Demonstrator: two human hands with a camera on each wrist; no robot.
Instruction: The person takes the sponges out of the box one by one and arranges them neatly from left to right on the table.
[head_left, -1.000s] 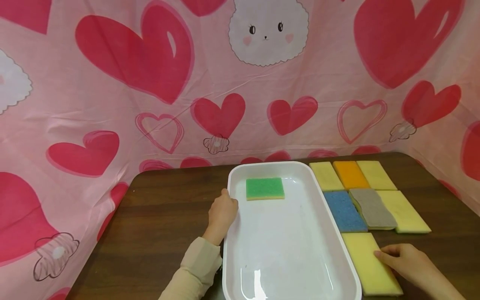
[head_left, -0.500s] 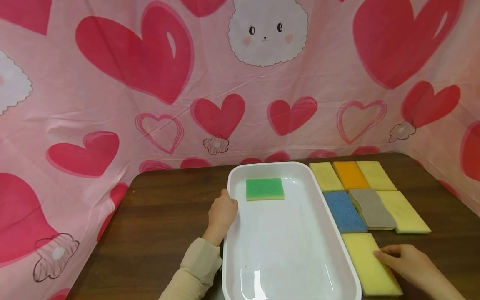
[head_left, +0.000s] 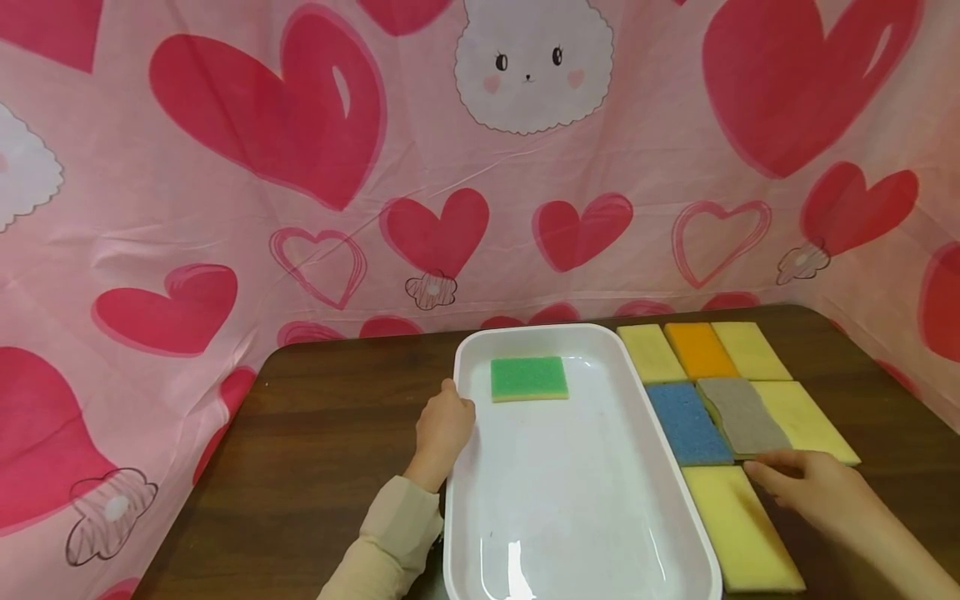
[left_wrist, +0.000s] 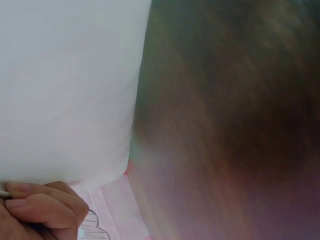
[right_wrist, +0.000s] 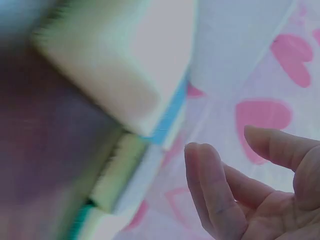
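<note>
My left hand grips the left rim of a white tray; the left wrist view shows its curled fingers at the tray's edge. A green sponge lies inside the tray near the far end. My right hand hovers between the near yellow sponge and the grey wavy-edged sponge. In the right wrist view its thumb and fingers stand apart with nothing between them. Left of the grey sponge lies a blue sponge, and right of it another yellow sponge.
Along the far right of the dark wooden table lie an orange sponge, a yellow sponge to its left and a yellow one to its right. A pink heart-patterned cloth hangs behind the table.
My right hand has let go of the near yellow sponge and moved up and away toward the grey one. My left hand and the tray stay where they were.
</note>
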